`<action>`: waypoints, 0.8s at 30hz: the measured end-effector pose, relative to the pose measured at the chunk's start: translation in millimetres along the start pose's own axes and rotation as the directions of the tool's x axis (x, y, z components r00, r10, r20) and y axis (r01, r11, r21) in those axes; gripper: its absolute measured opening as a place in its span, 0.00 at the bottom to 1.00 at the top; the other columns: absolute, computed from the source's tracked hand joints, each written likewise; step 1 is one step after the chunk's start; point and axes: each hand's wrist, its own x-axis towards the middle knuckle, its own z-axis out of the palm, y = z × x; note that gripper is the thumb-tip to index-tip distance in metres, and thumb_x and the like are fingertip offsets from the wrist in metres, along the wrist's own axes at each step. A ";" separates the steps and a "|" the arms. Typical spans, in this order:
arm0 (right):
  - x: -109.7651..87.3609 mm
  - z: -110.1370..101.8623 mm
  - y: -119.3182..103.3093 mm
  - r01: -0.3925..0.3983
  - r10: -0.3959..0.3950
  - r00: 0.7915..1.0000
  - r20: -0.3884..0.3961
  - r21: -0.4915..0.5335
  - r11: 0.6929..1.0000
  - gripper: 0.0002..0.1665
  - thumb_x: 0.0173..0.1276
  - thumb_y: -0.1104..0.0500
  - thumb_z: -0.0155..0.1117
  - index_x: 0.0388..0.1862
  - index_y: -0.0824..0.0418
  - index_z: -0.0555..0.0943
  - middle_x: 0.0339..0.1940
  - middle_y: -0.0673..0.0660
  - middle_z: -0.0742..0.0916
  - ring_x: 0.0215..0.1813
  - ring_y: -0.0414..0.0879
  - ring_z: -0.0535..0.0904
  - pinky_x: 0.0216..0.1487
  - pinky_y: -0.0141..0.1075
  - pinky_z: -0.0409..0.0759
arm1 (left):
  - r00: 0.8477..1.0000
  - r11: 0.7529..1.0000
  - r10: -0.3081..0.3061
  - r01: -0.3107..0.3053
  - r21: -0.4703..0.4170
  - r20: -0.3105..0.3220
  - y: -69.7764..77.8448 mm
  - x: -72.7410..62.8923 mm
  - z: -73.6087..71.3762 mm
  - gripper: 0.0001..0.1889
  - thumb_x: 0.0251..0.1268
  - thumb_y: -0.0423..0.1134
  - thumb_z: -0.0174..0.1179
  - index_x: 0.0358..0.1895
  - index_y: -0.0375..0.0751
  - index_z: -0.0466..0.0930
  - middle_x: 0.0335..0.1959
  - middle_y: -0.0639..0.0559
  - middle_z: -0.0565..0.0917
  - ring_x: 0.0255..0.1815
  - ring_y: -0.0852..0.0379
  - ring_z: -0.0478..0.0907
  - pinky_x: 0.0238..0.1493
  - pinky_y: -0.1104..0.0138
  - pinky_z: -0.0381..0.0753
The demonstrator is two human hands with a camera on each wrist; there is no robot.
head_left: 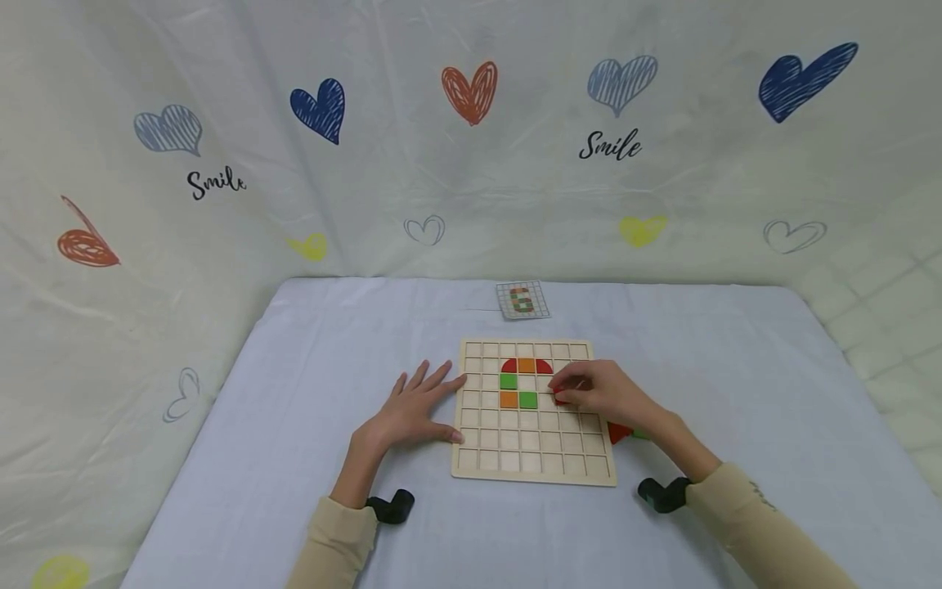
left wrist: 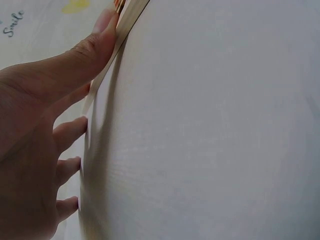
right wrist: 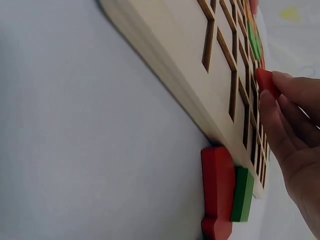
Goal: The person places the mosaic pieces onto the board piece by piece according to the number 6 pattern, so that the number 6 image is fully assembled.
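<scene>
A wooden grid board (head_left: 530,462) lies on the table. In its upper middle sit several colored blocks: rounded red ones beside an orange square block (head_left: 526,366), a green block (head_left: 509,381) below, then another orange and a green one. Spread fingers of my left hand (head_left: 415,411) rest at the board's left edge, thumb and index finger touching it. My right hand (head_left: 607,394) pinches a small red block (right wrist: 268,82) between thumb and fingers, close over the grid, right of the placed blocks. Part of that block is hidden by the fingers.
Beside the board's right edge lie loose red blocks (right wrist: 217,185) and a green block (right wrist: 242,195), partly under my right forearm in the head view. A card with a gridded colored pattern (head_left: 522,300) lies behind the board. A heart-printed cloth hangs at the back.
</scene>
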 end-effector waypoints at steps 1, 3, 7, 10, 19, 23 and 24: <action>0.8 1.0 -0.9 0.009 -0.009 1.000 0.001 0.005 1.000 0.07 0.69 0.61 0.72 0.44 0.55 0.89 0.41 0.49 0.89 0.42 0.42 0.81 0.46 0.32 0.84 | 1.000 1.000 0.000 0.000 -0.001 0.001 -0.1 0.0 0.2 0.50 0.54 0.61 0.75 0.81 0.60 0.61 0.86 0.52 0.50 0.87 0.40 0.36 0.81 0.37 0.36; 2.3 2.9 -2.5 0.017 -0.017 1.000 0.006 0.016 1.000 0.07 0.69 0.62 0.71 0.44 0.56 0.89 0.41 0.49 0.89 0.42 0.42 0.81 0.48 0.32 0.85 | 1.000 1.000 0.000 0.000 -0.003 0.002 -0.3 0.2 0.4 0.50 0.54 0.61 0.75 0.81 0.60 0.61 0.86 0.52 0.50 0.87 0.40 0.36 0.81 0.37 0.35; 5.5 6.6 -5.1 0.021 -0.021 1.000 0.016 0.014 1.000 0.07 0.68 0.63 0.71 0.44 0.57 0.89 0.40 0.49 0.89 0.42 0.41 0.83 0.49 0.34 0.85 | 1.000 1.000 0.000 0.000 0.002 0.003 -0.8 0.7 1.1 0.50 0.54 0.61 0.75 0.81 0.60 0.61 0.86 0.52 0.50 0.87 0.40 0.36 0.81 0.36 0.36; 8.0 8.1 -6.1 0.031 -0.030 0.999 0.031 -0.009 0.999 0.08 0.68 0.64 0.71 0.44 0.57 0.90 0.41 0.48 0.90 0.43 0.42 0.83 0.49 0.34 0.85 | 1.000 1.000 0.002 -0.002 0.005 0.000 -0.8 0.5 1.3 0.50 0.54 0.61 0.75 0.81 0.60 0.61 0.86 0.52 0.51 0.87 0.40 0.36 0.81 0.36 0.36; 12.4 10.4 -6.2 0.091 -0.089 0.995 0.049 -0.049 0.995 0.10 0.67 0.66 0.71 0.47 0.58 0.90 0.43 0.48 0.91 0.46 0.44 0.84 0.48 0.32 0.85 | 1.000 1.000 0.000 0.000 0.000 -0.001 0.9 0.3 -0.1 0.50 0.54 0.61 0.75 0.81 0.60 0.61 0.86 0.52 0.50 0.87 0.39 0.36 0.81 0.36 0.36; 11.6 10.4 -7.6 0.097 -0.094 0.995 0.033 -0.071 0.993 0.10 0.66 0.67 0.71 0.45 0.57 0.90 0.42 0.48 0.90 0.45 0.43 0.84 0.47 0.32 0.85 | 1.000 1.000 -0.002 0.002 -0.003 0.003 2.7 -0.3 -1.6 0.50 0.54 0.60 0.75 0.81 0.59 0.61 0.86 0.51 0.50 0.87 0.39 0.36 0.81 0.36 0.35; 11.1 10.1 -7.9 0.096 -0.094 0.995 0.032 -0.072 0.993 0.10 0.66 0.67 0.71 0.44 0.57 0.90 0.41 0.48 0.90 0.45 0.43 0.84 0.47 0.32 0.85 | 1.000 1.000 -0.002 0.002 -0.004 0.004 3.2 -0.4 -1.8 0.50 0.54 0.60 0.75 0.81 0.59 0.61 0.86 0.51 0.50 0.87 0.39 0.36 0.81 0.36 0.35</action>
